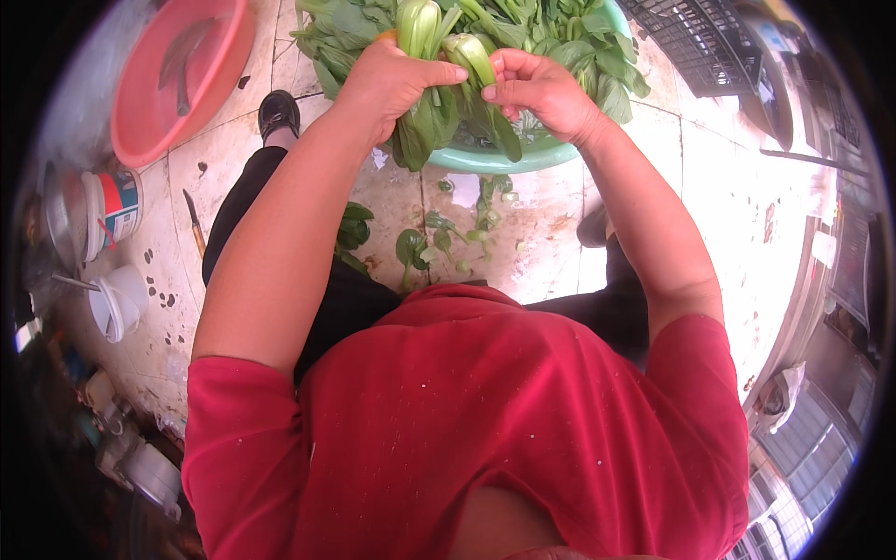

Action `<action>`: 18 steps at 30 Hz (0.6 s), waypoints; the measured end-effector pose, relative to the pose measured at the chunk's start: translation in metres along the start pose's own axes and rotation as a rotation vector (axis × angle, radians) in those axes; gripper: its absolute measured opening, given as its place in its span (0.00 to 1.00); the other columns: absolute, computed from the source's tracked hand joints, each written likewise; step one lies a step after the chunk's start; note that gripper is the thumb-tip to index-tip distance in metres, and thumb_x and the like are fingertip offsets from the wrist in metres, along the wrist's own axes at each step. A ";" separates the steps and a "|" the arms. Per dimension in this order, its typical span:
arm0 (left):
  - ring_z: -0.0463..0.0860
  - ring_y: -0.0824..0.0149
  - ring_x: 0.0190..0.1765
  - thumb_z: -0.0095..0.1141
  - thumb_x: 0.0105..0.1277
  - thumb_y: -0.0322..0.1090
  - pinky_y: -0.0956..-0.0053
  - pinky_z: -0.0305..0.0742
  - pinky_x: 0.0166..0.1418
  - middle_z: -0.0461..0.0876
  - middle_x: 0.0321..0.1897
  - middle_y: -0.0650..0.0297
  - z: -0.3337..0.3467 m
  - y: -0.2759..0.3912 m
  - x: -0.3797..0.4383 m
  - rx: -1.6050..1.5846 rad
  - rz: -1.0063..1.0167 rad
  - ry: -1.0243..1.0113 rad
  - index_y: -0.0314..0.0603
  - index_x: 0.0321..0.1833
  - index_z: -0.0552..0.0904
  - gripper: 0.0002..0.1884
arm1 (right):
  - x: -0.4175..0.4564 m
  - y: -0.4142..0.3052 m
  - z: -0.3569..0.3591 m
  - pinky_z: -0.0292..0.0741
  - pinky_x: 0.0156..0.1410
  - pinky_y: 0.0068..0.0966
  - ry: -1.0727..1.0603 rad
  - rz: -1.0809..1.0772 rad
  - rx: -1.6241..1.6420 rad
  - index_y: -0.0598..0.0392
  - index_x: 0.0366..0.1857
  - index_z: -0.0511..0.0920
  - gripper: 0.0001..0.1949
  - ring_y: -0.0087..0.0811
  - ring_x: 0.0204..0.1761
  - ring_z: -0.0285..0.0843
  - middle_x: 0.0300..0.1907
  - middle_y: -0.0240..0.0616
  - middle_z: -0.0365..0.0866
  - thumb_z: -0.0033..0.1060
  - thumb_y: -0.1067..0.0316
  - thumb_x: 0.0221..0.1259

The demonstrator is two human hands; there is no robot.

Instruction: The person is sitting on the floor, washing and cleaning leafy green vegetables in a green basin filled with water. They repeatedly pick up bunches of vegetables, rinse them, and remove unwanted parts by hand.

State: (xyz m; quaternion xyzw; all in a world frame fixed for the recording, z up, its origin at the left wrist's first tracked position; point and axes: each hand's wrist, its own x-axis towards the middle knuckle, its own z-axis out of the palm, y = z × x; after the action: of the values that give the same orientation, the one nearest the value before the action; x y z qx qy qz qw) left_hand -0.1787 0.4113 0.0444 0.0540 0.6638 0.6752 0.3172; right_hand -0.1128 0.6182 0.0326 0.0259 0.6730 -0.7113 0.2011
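Over the near rim of a green plastic basin [518, 162], my left hand [399, 80] is closed around a head of leafy greens [418, 31] with pale green stalks. Its thumb reaches across to a second head of greens [470, 56], whose leaves hang downward. My right hand [535, 91] pinches an outer stalk of that second head between thumb and fingers. More leafy greens [602, 52] fill the basin and overhang its edge. Some water shows in the basin below my hands.
Loose leaves and stalk pieces [441, 238] lie on the wet tiled floor between my feet. A knife [194, 222] rests on the floor at left. A pink basin [183, 91], a white bucket [117, 302] and a paint-type pail [115, 210] stand left; a black plastic crate [700, 45] is upper right.
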 end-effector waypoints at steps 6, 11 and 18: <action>0.83 0.69 0.43 0.71 0.53 0.28 0.74 0.77 0.51 0.84 0.41 0.64 0.029 0.009 0.000 -0.040 0.118 -0.183 0.38 0.51 0.80 0.21 | -0.035 -0.027 0.002 0.73 0.34 0.17 0.103 0.041 -0.201 0.52 0.32 0.79 0.06 0.16 0.27 0.75 0.26 0.23 0.77 0.68 0.66 0.58; 0.82 0.71 0.43 0.69 0.51 0.29 0.75 0.77 0.51 0.84 0.40 0.64 0.050 0.012 0.000 0.145 0.271 -0.100 0.35 0.50 0.79 0.22 | -0.058 -0.041 0.014 0.76 0.36 0.18 0.285 0.072 -0.400 0.56 0.34 0.80 0.10 0.19 0.27 0.78 0.28 0.28 0.80 0.67 0.62 0.59; 0.83 0.70 0.40 0.69 0.48 0.30 0.74 0.78 0.48 0.84 0.39 0.61 0.047 0.020 0.003 0.317 0.231 -0.163 0.32 0.49 0.79 0.24 | -0.066 -0.038 0.020 0.78 0.36 0.22 0.493 0.071 -0.431 0.59 0.32 0.79 0.13 0.23 0.28 0.83 0.27 0.33 0.83 0.67 0.59 0.57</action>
State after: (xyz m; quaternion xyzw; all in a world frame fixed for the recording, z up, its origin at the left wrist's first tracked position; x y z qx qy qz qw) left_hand -0.1653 0.4553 0.0677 0.2336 0.7230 0.5877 0.2779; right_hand -0.0600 0.6159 0.0911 0.1776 0.8351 -0.5174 0.0577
